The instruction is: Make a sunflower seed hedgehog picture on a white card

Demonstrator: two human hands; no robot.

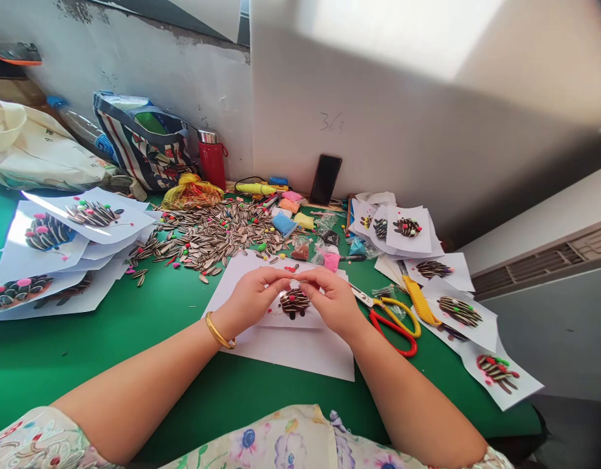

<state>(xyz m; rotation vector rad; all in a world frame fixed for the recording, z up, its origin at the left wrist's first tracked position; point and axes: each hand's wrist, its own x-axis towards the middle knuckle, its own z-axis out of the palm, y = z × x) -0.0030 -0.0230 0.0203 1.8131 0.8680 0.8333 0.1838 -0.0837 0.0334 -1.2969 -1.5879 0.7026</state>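
Green counter (85, 352): left hand (254, 298) and right hand (332, 299) pinch perhaps a bead (294, 284) over the seed hedgehog (294, 303); a slip could dislodge seeds.

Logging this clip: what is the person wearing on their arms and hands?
Both forearms are bare. The left hand has a plain gold bangle at the wrist; the right hand shows no glove or jewellery. A pale floral garment with pink and blue flowers shows at the bottom edge.

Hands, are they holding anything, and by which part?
Cannot be told. Left hand and right hand meet fingertips just above the seed hedgehog; anything pinched there is too small to see.
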